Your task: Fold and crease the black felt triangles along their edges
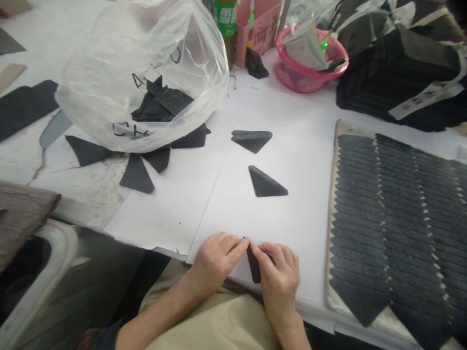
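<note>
Both hands meet at the front edge of the white-covered table on a small black piece of sheet material (254, 265). My left hand (218, 255) pinches its upper end between thumb and forefinger. My right hand (279, 272) is closed on its right side, fingers curled over it, so part of the piece is hidden. Beyond the hands lie two loose black triangular pieces: a nearer triangle (267, 183) and a farther triangle (252, 141), each with a strip along its upper edge that looks folded over.
A clear plastic bag (197, 82) holds black pieces, with more pieces (137, 174) spread beneath it. On the right, a board (332, 194) carries overlapping rows of black pieces (359, 209). Behind stand a pink basin (304, 80), a pink box (260, 29), a bottle (226, 19) and black stacks (401, 73).
</note>
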The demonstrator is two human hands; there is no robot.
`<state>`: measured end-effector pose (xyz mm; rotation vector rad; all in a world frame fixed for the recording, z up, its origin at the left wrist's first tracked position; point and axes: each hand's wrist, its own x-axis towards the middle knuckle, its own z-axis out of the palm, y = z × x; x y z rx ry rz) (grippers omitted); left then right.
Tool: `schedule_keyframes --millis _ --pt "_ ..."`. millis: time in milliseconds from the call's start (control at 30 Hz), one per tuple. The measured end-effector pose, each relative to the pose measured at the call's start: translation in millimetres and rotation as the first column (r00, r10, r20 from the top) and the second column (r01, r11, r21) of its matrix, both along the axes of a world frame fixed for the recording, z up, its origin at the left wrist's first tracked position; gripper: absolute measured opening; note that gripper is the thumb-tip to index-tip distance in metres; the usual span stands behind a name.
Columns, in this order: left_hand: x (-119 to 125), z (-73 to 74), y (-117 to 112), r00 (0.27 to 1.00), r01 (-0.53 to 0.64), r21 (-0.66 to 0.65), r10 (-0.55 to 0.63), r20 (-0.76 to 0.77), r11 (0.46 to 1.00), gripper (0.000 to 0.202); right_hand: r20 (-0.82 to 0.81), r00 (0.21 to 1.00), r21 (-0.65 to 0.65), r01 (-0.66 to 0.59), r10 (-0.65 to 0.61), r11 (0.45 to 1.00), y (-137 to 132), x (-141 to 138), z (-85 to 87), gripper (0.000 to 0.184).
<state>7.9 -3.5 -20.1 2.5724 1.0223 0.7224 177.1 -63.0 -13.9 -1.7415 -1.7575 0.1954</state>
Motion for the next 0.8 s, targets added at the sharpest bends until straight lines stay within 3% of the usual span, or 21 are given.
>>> schedule_keyframes --millis 800 --pt "-0.4 1.0 -0.5 0.997 0.004 0.036 -0.001 -0.079 0.999 0.024 0.089 0.995 -0.067 -0.035 0.041 0.997 -2.7 -0.1 -3.3 0.03"
